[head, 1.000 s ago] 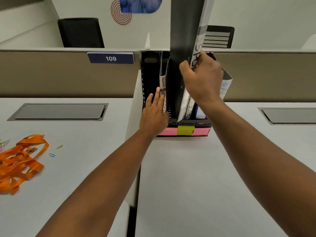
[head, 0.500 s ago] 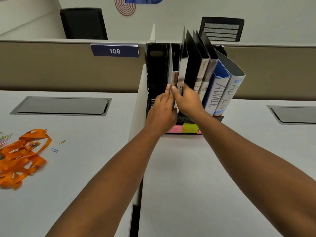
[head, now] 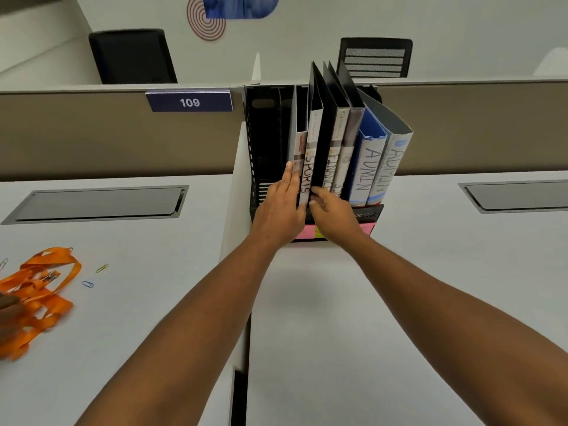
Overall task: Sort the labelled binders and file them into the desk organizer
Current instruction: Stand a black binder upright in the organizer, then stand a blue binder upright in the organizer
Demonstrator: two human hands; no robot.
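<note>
Where both forearms meet at the black desk organizer point(head: 367, 211), left hand point(head: 278, 207) flat with fingers extended against the SPORTS binder point(head: 309, 167), right hand point(head: 333, 214) loosely curled at its base, gripping nothing clearly, FINANCE binder point(head: 333, 155) and ADMIN binders point(head: 379, 161) upright beyond.

both arms outstretched, left grip point(head: 281, 207) flat, right grip point(head: 333, 212) pinching.

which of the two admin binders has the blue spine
The left ADMIN binder, the one next to the black binders. Its spine edges and cover are bright blue, while the outermost right ADMIN binder is grey and leans furthest right.
</note>
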